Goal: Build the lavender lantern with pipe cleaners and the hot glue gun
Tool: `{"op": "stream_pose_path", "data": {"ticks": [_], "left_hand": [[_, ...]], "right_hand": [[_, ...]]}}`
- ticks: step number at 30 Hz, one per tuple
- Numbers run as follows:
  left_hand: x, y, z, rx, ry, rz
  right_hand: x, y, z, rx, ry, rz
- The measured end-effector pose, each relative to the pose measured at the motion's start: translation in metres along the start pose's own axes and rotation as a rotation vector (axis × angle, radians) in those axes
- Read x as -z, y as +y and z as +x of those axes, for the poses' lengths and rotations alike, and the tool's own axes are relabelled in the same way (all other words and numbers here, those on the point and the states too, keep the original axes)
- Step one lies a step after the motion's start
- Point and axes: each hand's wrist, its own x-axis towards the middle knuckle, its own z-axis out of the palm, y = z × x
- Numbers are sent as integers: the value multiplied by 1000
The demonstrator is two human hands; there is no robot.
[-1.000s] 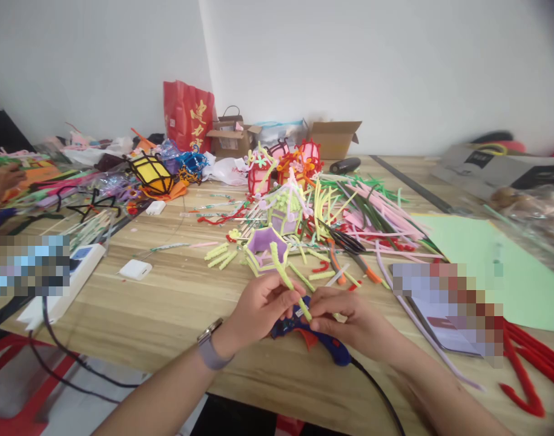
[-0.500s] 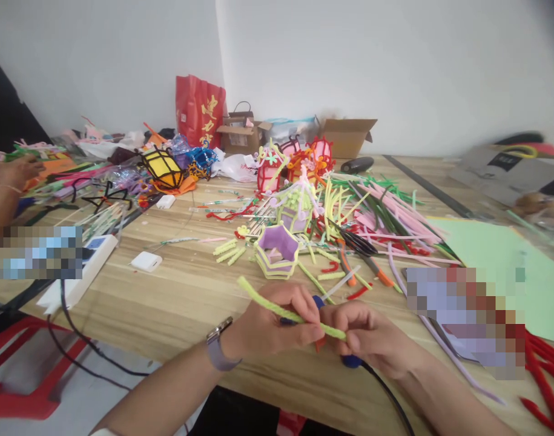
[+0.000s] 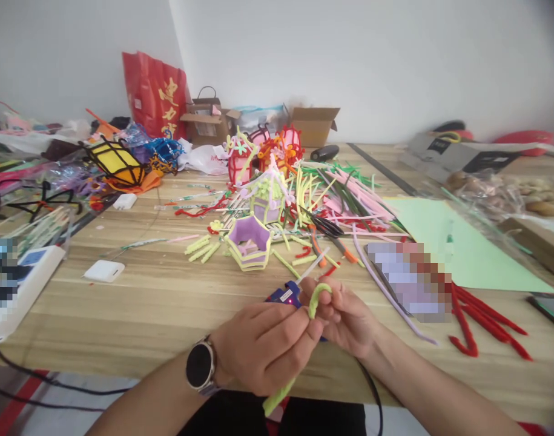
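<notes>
Green pipe cleaner (image 3: 313, 304) slants up, left to right, above the table's (image 3: 145, 309) near edge; I see the right hand's (image 3: 349, 315) fingers pinching its curled tip, the left hand's (image 3: 270, 345) pinching just below, its tail poking out beneath.

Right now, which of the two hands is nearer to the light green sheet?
Right. The right hand is left of the light green sheet and closer to the camera; the left hand is farther off, left of the right hand.
</notes>
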Motion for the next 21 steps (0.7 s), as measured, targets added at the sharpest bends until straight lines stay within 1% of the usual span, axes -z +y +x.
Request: {"op": "stream_pose_path", "data": {"ticks": [2, 5, 8, 10, 13, 15, 18, 21], "left_hand": [[0, 1, 2, 3, -47, 21], [-1, 3, 3, -8, -51, 58], [-5, 6, 0, 22, -67, 66], [-8, 7, -1, 46, -69, 53], [-10, 8, -1, 67, -51, 24], [-11, 8, -2, 91, -64, -1], [-12, 5, -4, 143, -77, -45], [-13, 3, -5, 228, -10, -117]], "right_hand": [[-1, 1, -1, -10, 30, -4], [-4, 4, -2, 15, 105, -39], [-7, 8, -1, 88, 221, -112], [-6, 11, 1, 161, 285, -165], [-3, 15, 4, 251, 306, -234], [-1, 17, 5, 276, 300, -262], [0, 17, 6, 264, 316, -230], [0, 13, 7, 171, 312, -124]]}}
